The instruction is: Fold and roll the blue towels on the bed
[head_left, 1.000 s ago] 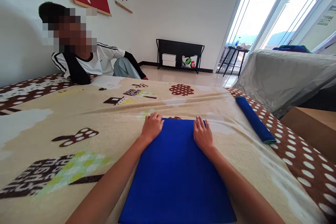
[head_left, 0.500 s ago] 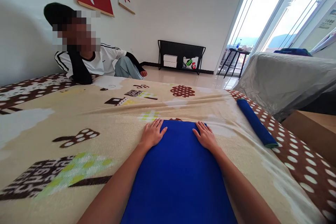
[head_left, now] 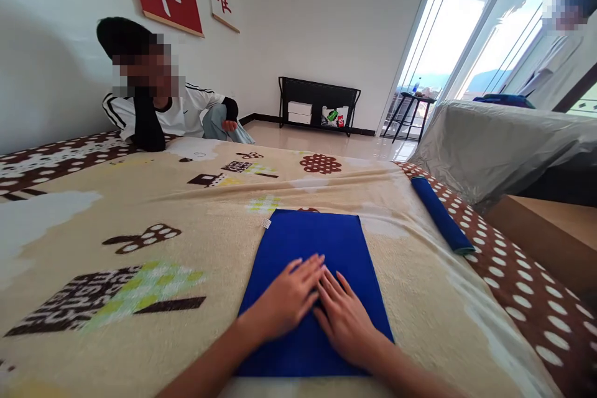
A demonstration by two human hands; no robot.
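A blue cloth [head_left: 321, 233] lies spread flat on the patterned blanket [head_left: 224, 249], with a small white label [head_left: 266, 223] at its far left edge. My left hand [head_left: 293, 292] rests palm down over the middle of the cloth, fingers stretched out. Beside it, my right hand [head_left: 342, 314] also lies flat on the cloth. The fingertips of both hands meet near the centre. Neither hand grasps anything. To the right, a rolled blue cloth [head_left: 441, 214] lies along the bed's edge.
A person in a black cap [head_left: 172, 109] leans on the bed at the far left. Another person [head_left: 557, 50] stands at the far right. A cardboard box [head_left: 545, 230] and a plastic-covered piece of furniture [head_left: 489, 137] stand right of the bed. A black rack [head_left: 319, 99] stands by the wall.
Both hands have moved from the cloth's far corners inward and nearer to me, and now meet over its middle. The cloth's near edge has come into view. A second person appears at right.
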